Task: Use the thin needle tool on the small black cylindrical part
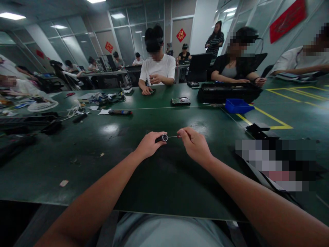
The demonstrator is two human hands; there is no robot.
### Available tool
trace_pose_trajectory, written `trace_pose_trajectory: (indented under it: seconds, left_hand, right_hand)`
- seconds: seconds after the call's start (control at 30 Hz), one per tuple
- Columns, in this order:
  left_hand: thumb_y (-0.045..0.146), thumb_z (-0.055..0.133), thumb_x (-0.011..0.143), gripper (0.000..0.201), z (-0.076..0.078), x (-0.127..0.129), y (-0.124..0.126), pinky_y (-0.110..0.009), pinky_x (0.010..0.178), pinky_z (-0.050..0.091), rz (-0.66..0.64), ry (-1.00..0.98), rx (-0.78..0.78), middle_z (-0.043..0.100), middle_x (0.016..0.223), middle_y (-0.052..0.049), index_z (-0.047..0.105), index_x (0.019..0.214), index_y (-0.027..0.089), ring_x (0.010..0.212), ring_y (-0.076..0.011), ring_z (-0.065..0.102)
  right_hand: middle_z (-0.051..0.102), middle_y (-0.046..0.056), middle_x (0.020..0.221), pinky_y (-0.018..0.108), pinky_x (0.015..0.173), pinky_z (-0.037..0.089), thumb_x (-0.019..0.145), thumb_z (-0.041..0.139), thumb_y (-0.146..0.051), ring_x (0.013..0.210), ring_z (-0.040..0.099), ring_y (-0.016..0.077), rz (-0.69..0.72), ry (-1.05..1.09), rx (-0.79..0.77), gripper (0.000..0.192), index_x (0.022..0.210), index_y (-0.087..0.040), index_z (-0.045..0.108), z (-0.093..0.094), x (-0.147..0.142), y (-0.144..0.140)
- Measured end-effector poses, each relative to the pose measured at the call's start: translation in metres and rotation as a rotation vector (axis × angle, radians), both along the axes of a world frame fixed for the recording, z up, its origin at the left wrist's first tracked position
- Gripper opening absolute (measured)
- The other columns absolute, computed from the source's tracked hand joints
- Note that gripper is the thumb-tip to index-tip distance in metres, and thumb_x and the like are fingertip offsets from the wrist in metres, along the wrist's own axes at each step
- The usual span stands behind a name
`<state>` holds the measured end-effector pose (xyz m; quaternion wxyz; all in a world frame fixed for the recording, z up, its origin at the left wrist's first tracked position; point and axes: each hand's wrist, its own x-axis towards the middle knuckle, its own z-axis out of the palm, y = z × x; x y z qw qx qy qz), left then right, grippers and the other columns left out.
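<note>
My left hand (148,145) is closed around a short black cylinder (160,138), which looks like a small flashlight. Its round end with a pale ring faces right and toward me. In my right hand (194,142), pinched between thumb and fingers, is a thin screwdriver (172,137) with a slim metal shaft and a bit of red by the fingertips. The shaft points left and meets the cylinder's edge near the ring; whether the tip sits inside cannot be made out. Both hands are just above the green table (180,188).
Ahead lie a hard drive (180,101) and a dark electric-screwdriver-like tool (120,112). A blue bin (238,106) stands right of a long black casing (228,93)'s front. Cables and parts clutter the left; a blurred-out item (277,164) lies right. A person (158,68) works opposite.
</note>
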<state>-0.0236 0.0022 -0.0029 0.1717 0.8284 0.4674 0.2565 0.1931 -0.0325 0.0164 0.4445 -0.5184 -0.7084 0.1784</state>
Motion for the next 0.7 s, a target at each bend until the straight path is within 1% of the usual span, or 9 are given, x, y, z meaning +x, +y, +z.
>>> trace_pose_trajectory:
  seconds: [0.13, 0.23, 0.33, 0.4, 0.43, 0.5, 0.6, 0.63, 0.7]
  left_hand:
    - [0.029, 0.067, 0.09, 0.04, -0.0012, -0.0008, 0.0009, -0.04, 0.098, 0.046, -0.009, 0.005, 0.007, 0.069, 0.123, -0.005, 0.064, 0.13, 0.025, 0.111, -0.0243, 0.061]
    - [0.029, 0.067, 0.09, 0.04, -0.0017, -0.0011, 0.0013, -0.04, 0.098, 0.046, -0.005, -0.002, 0.015, 0.069, 0.123, -0.005, 0.064, 0.13, 0.025, 0.111, -0.0241, 0.061]
    - [0.029, 0.068, 0.09, 0.041, -0.001, -0.0011, 0.0008, -0.04, 0.098, 0.046, 0.003, -0.008, 0.008, 0.07, 0.121, -0.005, 0.064, 0.13, 0.026, 0.109, -0.0239, 0.062]
    - [0.028, 0.068, 0.09, 0.04, -0.0002, -0.0011, 0.0002, -0.04, 0.098, 0.046, -0.002, -0.014, 0.004, 0.07, 0.121, -0.005, 0.064, 0.13, 0.025, 0.11, -0.024, 0.062]
    - [0.028, 0.068, 0.089, 0.041, 0.0, -0.0011, 0.0, -0.04, 0.098, 0.046, -0.006, -0.016, 0.004, 0.07, 0.122, -0.005, 0.064, 0.13, 0.025, 0.11, -0.0241, 0.062]
    - [0.028, 0.067, 0.09, 0.041, 0.0002, -0.0013, -0.0003, -0.04, 0.099, 0.046, -0.012, -0.02, 0.005, 0.069, 0.124, -0.005, 0.064, 0.13, 0.024, 0.112, -0.0243, 0.061]
    - [0.029, 0.067, 0.09, 0.04, -0.0006, -0.002, 0.0001, -0.04, 0.098, 0.046, -0.005, -0.023, 0.005, 0.069, 0.125, -0.005, 0.064, 0.13, 0.024, 0.112, -0.0244, 0.061]
    - [0.029, 0.067, 0.09, 0.041, -0.001, -0.0024, 0.0005, -0.04, 0.098, 0.047, -0.001, -0.024, 0.007, 0.069, 0.124, -0.005, 0.064, 0.13, 0.024, 0.111, -0.0244, 0.061]
    - [0.03, 0.067, 0.09, 0.041, -0.002, -0.0028, 0.0012, -0.04, 0.097, 0.047, 0.002, -0.022, 0.016, 0.069, 0.123, -0.005, 0.063, 0.131, 0.025, 0.11, -0.0242, 0.062]
  right_hand:
    - [0.069, 0.003, 0.074, 0.032, 0.059, 0.041, 0.098, 0.046, -0.038, 0.059, 0.059, 0.018, 0.004, 0.009, -0.003, 0.027, 0.105, -0.022, 0.065, 0.0005, -0.001, 0.0]
    - [0.068, 0.003, 0.074, 0.032, 0.06, 0.042, 0.097, 0.045, -0.034, 0.06, 0.06, 0.0184, 0.009, -0.003, -0.002, 0.028, 0.115, -0.02, 0.061, 0.0023, -0.0008, -0.0015]
    - [0.067, 0.003, 0.074, 0.032, 0.06, 0.042, 0.098, 0.044, -0.038, 0.061, 0.061, 0.0187, 0.009, 0.006, -0.019, 0.027, 0.106, -0.021, 0.064, 0.0032, -0.0003, -0.0017]
    - [0.068, 0.004, 0.074, 0.033, 0.061, 0.042, 0.1, 0.041, -0.042, 0.064, 0.062, 0.0197, 0.006, 0.003, -0.032, 0.033, 0.098, -0.022, 0.066, 0.0029, -0.0001, -0.0012]
    - [0.068, 0.004, 0.075, 0.033, 0.061, 0.042, 0.1, 0.039, -0.044, 0.066, 0.063, 0.0204, 0.002, 0.003, -0.035, 0.035, 0.098, -0.022, 0.067, 0.0025, -0.0001, -0.001]
    - [0.069, 0.005, 0.077, 0.033, 0.062, 0.043, 0.1, 0.04, -0.043, 0.068, 0.065, 0.0215, -0.002, 0.014, -0.037, 0.034, 0.107, -0.022, 0.065, 0.0015, -0.0002, -0.0011]
    - [0.069, 0.005, 0.08, 0.033, 0.061, 0.043, 0.098, 0.045, -0.039, 0.068, 0.064, 0.0213, 0.007, 0.039, -0.044, 0.034, 0.123, -0.02, 0.057, 0.0001, -0.0001, -0.0017]
    - [0.069, 0.005, 0.079, 0.033, 0.06, 0.043, 0.097, 0.045, -0.038, 0.067, 0.063, 0.0208, 0.013, 0.04, -0.05, 0.034, 0.124, -0.02, 0.056, 0.0, 0.0, -0.0019]
    - [0.067, 0.004, 0.077, 0.032, 0.06, 0.042, 0.098, 0.044, -0.039, 0.065, 0.061, 0.0199, 0.021, 0.039, -0.063, 0.03, 0.115, -0.02, 0.06, 0.0002, -0.0002, -0.0021]
